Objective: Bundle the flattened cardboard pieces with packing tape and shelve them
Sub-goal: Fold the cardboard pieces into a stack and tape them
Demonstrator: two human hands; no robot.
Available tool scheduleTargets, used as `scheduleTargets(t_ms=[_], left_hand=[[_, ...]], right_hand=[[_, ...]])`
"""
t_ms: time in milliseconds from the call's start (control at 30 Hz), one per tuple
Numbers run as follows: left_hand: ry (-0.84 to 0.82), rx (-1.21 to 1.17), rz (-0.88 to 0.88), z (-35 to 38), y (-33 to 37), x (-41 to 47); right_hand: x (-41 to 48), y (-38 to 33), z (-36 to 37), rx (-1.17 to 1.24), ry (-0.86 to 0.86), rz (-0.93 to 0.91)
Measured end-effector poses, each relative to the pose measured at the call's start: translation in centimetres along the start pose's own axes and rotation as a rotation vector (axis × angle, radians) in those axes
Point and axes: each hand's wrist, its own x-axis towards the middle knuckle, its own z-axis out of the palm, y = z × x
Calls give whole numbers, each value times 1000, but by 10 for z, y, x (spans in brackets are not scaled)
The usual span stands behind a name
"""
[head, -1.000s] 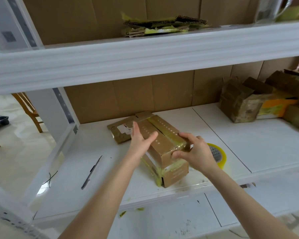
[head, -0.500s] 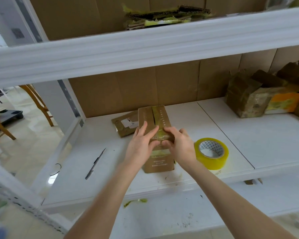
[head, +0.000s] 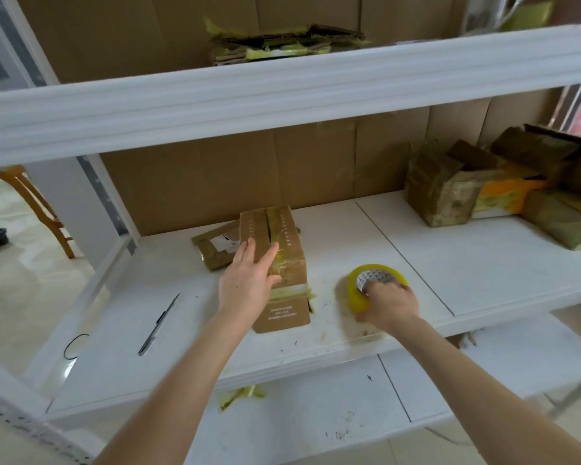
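A flattened brown cardboard bundle (head: 284, 263) with yellowish tape across it lies on the white middle shelf (head: 467, 260). My left hand (head: 249, 280) rests flat on its top with straight fingers. A second flat cardboard piece (head: 213, 248) with a white label lies behind and left of it. To the right, my right hand (head: 388, 302) grips the near side of a yellow packing tape roll (head: 376, 280) that lies flat on the shelf, fingers curled into its core.
A knife or pen (head: 158, 325) lies on the shelf at the left. Taped cardboard boxes (head: 450, 196) crowd the back right. A taped cardboard stack (head: 282, 43) sits on the upper shelf. Tape scraps (head: 240, 394) hang at the shelf's front edge. A wooden chair (head: 37, 209) stands at the left.
My right hand left the bundle and moved right onto the tape roll. My left hand stayed on the bundle, flattening on its top.
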Motion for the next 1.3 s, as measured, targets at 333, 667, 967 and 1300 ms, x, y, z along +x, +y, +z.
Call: scheduleTargets(t_ms=[333,667,967,1300], left_hand=[[146,-524,48,-50,33,6],[12,-846,22,-67,68,20],[96,-1121,-182,-77,58,25],[177,-1151,-357,-72,12,6]], right_hand=[[-13,-2,-63,621,240,-194],[-33,-12,-101,619,265,-387],[-35,13,-104,1176,-288,-600],[-26,8,-110,1031,-170,-534]])
